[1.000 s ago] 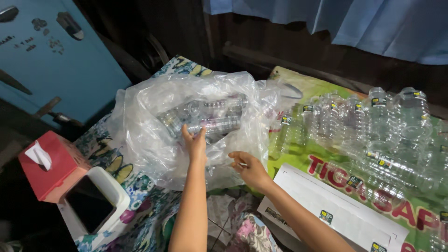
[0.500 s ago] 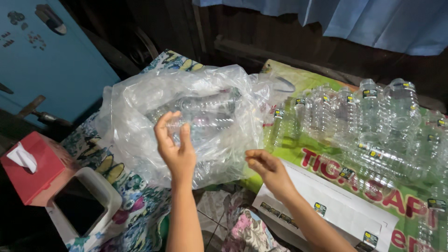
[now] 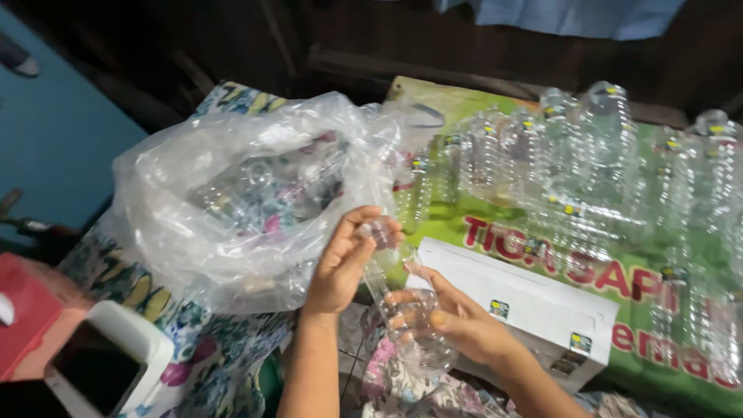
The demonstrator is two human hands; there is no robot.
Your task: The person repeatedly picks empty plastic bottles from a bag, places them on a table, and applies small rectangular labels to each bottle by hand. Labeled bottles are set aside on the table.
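I am gripping a clear bottle (image 3: pixel 398 310) with both hands: my right grip (image 3: pixel 457 321) closing round its base, my left grip (image 3: pixel 344 263) at its neck, which is pointing up-left. Beyond, a white box (image 3: pixel 534 306) is lying on a green banner (image 3: pixel 464 224), beside a clear bag (image 3: pixel 240 201) and standing bottles (image 3: pixel 588 162).

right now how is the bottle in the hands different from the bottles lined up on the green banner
The held bottle lies tilted between the left hand and right hand; the lined-up bottles stand upright on the green banner.
The held bottle is off the surface and gripped at both ends; the lined-up bottles rest untouched, packed side by side.
The lined-up bottles show small yellow stickers; none is visible on the held bottle.
Both are clear, ribbed plastic and look empty.
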